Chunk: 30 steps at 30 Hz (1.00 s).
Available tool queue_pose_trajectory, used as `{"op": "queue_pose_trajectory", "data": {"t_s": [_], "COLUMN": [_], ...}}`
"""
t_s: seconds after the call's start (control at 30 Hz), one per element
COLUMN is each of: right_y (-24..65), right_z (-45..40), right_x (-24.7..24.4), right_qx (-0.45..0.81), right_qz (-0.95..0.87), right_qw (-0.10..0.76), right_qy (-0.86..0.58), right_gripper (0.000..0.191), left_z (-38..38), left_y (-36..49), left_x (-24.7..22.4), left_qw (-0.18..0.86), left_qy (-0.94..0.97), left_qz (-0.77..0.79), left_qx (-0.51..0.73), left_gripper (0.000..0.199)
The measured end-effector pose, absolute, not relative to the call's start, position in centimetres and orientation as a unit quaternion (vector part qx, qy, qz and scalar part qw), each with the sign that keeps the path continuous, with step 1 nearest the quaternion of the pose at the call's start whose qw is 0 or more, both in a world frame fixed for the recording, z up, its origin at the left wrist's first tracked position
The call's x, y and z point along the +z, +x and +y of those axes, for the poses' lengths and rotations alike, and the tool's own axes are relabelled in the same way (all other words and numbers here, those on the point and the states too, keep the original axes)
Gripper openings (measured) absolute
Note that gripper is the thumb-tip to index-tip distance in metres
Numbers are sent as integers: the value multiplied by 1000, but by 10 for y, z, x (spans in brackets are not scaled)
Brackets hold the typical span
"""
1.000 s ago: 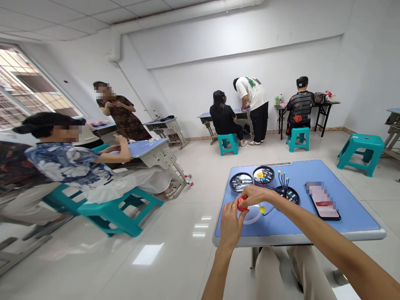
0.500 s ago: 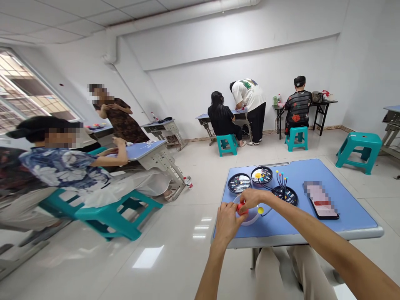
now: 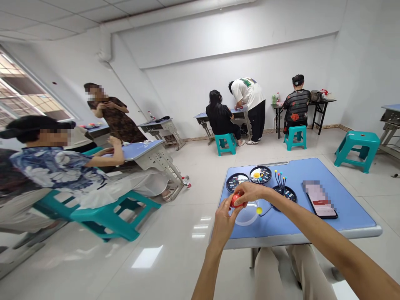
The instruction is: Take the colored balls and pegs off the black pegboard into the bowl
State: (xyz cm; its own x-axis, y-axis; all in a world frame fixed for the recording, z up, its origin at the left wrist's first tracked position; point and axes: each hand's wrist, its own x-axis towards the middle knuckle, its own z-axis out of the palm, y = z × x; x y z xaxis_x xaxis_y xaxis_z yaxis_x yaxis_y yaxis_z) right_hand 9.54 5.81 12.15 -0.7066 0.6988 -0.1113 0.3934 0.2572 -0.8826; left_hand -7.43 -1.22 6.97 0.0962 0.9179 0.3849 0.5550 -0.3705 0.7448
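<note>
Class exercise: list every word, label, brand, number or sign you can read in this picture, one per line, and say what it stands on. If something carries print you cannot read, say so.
No text can be read anywhere.
Phone: screen blurred, unreadable.
Black round discs: small coloured marks, too small to read.
White shirt of the person standing at the far desk: green print, too small to read.
Red ball held in both hands, left hand and right hand: no lettering visible.

White walls [image 3: 237,62] and a glossy pale floor [image 3: 175,233] reflecting ceiling light. A barred window [image 3: 21,100] is on the left. Blue-topped desks [image 3: 142,149] and teal stools [image 3: 356,148] stand about; a dark table [image 3: 321,104] stands far right.
</note>
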Motion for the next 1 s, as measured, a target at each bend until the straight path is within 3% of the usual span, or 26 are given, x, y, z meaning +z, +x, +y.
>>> {"op": "queue_pose_trajectory", "data": {"t_s": [0.17, 0.43, 0.63, 0.83, 1.0], "right_y": [95, 93, 97, 104, 95], "right_z": [56, 49, 49, 49, 45], "right_x": [128, 132, 123, 130, 127], "right_qx": [454, 398, 467, 581, 490], "right_qz": [-810, -833, -796, -724, -772], "right_qw": [144, 98, 126, 144, 100], "right_qy": [-344, -371, -363, -343, -393], "right_gripper": [16, 11, 14, 23, 17], "left_z": [-13, -17, -18, -20, -20], "left_y": [-74, -72, -75, -79, -76], "left_x": [75, 72, 78, 80, 72], "left_qw": [303, 257, 258, 355, 213], "left_qy": [684, 706, 699, 674, 721], "left_qz": [508, 523, 546, 506, 556], "left_qx": [427, 403, 382, 405, 355], "left_gripper": [37, 37, 32, 37, 35]}}
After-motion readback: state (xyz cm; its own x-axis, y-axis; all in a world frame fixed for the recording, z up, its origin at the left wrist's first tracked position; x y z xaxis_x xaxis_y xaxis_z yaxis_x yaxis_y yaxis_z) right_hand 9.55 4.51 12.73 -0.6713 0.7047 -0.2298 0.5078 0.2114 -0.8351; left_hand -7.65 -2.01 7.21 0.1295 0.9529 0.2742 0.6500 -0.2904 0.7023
